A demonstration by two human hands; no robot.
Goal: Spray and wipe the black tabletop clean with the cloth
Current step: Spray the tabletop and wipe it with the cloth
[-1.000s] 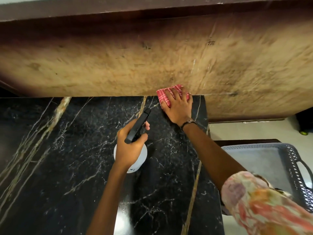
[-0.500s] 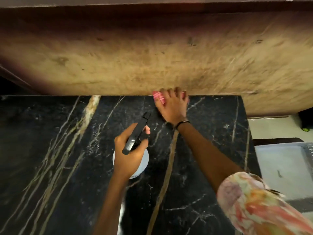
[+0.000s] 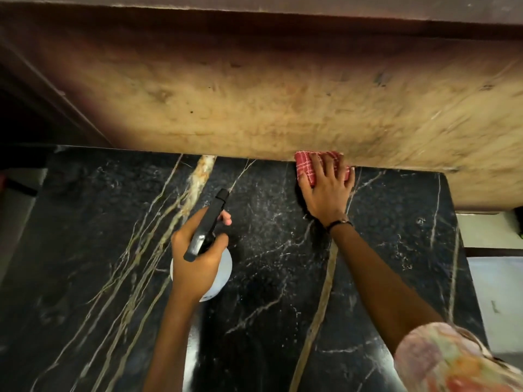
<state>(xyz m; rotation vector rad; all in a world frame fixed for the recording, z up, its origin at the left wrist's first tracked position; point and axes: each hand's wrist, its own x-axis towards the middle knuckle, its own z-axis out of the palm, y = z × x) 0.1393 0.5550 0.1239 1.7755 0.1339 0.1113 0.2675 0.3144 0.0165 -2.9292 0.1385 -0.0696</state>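
Observation:
The black marble tabletop [image 3: 268,278] with gold and white veins fills the lower view. My right hand [image 3: 325,190] presses flat on a red checked cloth [image 3: 307,165] at the table's far edge, against the brown wall. My left hand [image 3: 198,258] grips a spray bottle [image 3: 223,267] with a white body and a black trigger head [image 3: 209,224], held over the middle of the table with its nozzle pointing away from me. Fine spray droplets speckle the stone between the two hands.
A worn brown wall [image 3: 283,108] rises right behind the table's far edge. The table's right edge runs down at about [image 3: 464,264], with a pale floor and a grey basket [image 3: 498,292] beyond it. A dark gap lies at the far left.
My right hand and the cloth slid along the far edge, first left and then back right. The view shifted left, showing more tabletop. My left hand kept hold of the bottle.

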